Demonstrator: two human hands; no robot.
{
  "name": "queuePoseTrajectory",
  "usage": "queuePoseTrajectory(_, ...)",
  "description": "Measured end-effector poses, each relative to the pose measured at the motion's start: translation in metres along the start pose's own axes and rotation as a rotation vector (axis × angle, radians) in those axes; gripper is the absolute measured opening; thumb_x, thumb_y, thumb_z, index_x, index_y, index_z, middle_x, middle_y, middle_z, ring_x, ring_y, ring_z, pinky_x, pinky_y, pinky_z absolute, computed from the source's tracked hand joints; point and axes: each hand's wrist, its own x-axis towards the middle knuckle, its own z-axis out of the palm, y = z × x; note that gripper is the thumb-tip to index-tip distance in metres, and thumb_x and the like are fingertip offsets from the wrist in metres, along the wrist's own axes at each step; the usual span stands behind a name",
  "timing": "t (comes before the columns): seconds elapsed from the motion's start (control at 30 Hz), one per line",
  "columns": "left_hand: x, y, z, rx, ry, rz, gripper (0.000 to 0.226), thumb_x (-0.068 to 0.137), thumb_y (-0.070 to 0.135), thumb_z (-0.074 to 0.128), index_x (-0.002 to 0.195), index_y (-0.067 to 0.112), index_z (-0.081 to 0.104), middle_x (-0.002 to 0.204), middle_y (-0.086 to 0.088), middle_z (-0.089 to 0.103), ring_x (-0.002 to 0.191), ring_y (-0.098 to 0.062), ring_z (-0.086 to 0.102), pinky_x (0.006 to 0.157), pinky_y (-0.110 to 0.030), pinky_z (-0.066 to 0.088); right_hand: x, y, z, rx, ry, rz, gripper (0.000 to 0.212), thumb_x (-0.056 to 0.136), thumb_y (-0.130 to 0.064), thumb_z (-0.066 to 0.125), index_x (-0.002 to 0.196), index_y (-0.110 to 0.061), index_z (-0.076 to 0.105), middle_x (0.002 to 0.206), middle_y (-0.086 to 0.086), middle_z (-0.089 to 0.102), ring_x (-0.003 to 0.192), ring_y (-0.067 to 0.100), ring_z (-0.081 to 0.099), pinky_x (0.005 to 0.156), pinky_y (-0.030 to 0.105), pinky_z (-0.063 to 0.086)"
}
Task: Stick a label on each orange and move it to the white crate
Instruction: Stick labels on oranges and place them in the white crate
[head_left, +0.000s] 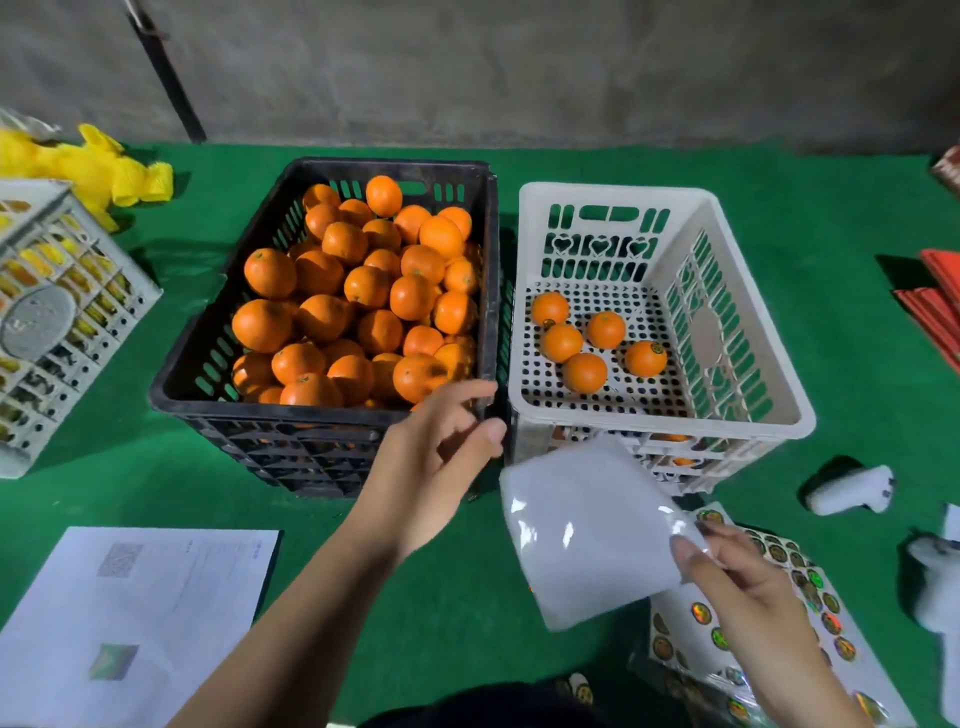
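Reaching my left hand (441, 441) with loosely spread, empty fingers toward round oranges (358, 296) heaped in the black slatted plastic crate (291, 431), directly ahead; my right hand (737, 577) is pinching a translucent white backing sheet (576, 530) before the white perforated crate (779, 395).

On the desk (519, 623), the full crate (322, 415) stands left of the crate with five oranges (665, 415); the sticker sheet (810, 597) lies before it.

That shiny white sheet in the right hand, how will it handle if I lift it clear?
The white sheet, pinched at one edge by the right hand, curves rather than lying flat, so it is probably floppy. Its glossy glare suggests a slick surface. It looks thin, so likely light.
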Motion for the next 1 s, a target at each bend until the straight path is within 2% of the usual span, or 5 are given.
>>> queuePoseTrajectory(0.17, 0.067, -0.015, -0.031, 0.420, 0.090, 0.071, 0.033, 0.104, 0.033, 0.063, 0.135, 0.023, 0.064, 0.117, 0.004, 0.071, 0.101, -0.017, 0.068, 0.077, -0.025, 0.051, 0.008, 0.053, 0.001, -0.401, -0.086, 0.005, 0.038, 0.087, -0.032, 0.081, 0.056, -0.014, 0.068, 0.103, -0.003, 0.068, 0.114, 0.017, 0.061, 0.098, 0.036, 0.041)
queuePoseTrajectory(0.33, 0.139, -0.039, -0.035, 1.048, -0.579, -0.421, 0.073, 0.103, 0.052, 0.060, 0.162, 0.018, 0.032, 0.163, -0.012, 0.042, 0.150, -0.040, 0.036, 0.126, -0.056, 0.019, 0.018, 0.070, 0.011, -0.816, -0.127, -0.064, 0.035, 0.088, -0.056, 0.076, 0.062, -0.032, 0.068, 0.111, -0.008, 0.060, 0.123, 0.011, 0.049, 0.096, 0.030, 0.022)
queuePoseTrajectory(0.53, 0.157, -0.049, -0.034, 1.061, -0.535, -0.432, 0.081, 0.091, 0.060, 0.073, 0.148, 0.007, 0.049, 0.146, -0.017, 0.057, 0.131, -0.039, 0.055, 0.114, -0.051, 0.043, 0.028, 0.061, 0.020, -1.051, 0.044, -0.108, 0.037, 0.087, -0.053, 0.078, 0.118, -0.034, 0.073, 0.129, 0.008, 0.052, 0.118, 0.036, 0.048, 0.100, 0.045, 0.038)
queuePoseTrajectory(0.77, 0.097, -0.011, -0.066, 0.297, 0.243, -0.055, 0.084, 0.080, 0.066, 0.081, 0.150, 0.028, 0.053, 0.138, 0.002, 0.056, 0.114, -0.014, 0.060, 0.084, -0.020, 0.053, 0.009, 0.015, 0.029, -0.514, 0.047, -0.345, 0.045, 0.089, 0.007, 0.075, 0.111, -0.032, 0.066, 0.097, -0.014, 0.069, 0.094, 0.006, 0.065, 0.085, 0.009, 0.044)
queuePoseTrajectory(1.0, -0.007, 0.028, -0.018, -0.276, 0.132, -0.026, 0.074, 0.073, 0.055, 0.087, 0.140, 0.044, 0.059, 0.136, 0.010, 0.065, 0.117, -0.012, 0.070, 0.090, -0.029, 0.059, 0.000, -0.062, 0.043, -0.159, -0.050, -0.402, 0.046, 0.091, 0.005, 0.071, 0.114, -0.034, 0.074, 0.114, -0.016, 0.058, 0.090, 0.016, 0.066, 0.084, 0.018, 0.050)
